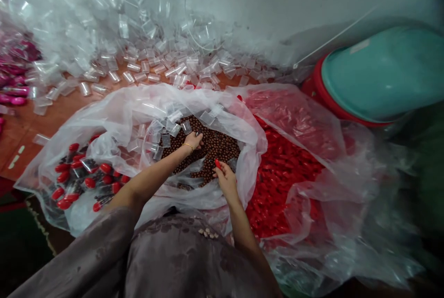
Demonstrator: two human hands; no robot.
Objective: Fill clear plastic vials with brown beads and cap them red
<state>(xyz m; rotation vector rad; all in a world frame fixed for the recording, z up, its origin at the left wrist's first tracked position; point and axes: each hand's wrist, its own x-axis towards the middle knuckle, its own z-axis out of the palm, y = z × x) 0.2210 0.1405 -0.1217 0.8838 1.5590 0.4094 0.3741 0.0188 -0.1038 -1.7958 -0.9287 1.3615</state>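
My left hand (193,141), with a thin gold bracelet at the wrist, is over the heap of small brown beads (224,146) in a white translucent bag (255,145). Its fingers are closed together, and what they hold is too small to make out. Just to the right, my right hand (226,178) pinches a small red plastic piece (217,164) between thumb and fingers above the beads' near edge. Loose clear plastic tubes (173,127) lie along the left side of the beads.
Left lies a bag with several red-capped pieces (90,182). A bag of red plastic pieces (284,173) sits at right. Behind, clear tubes (152,77) cover much of the orange surface (31,124). Magenta pieces (17,90) lie far left, a teal tub (381,73) far right.
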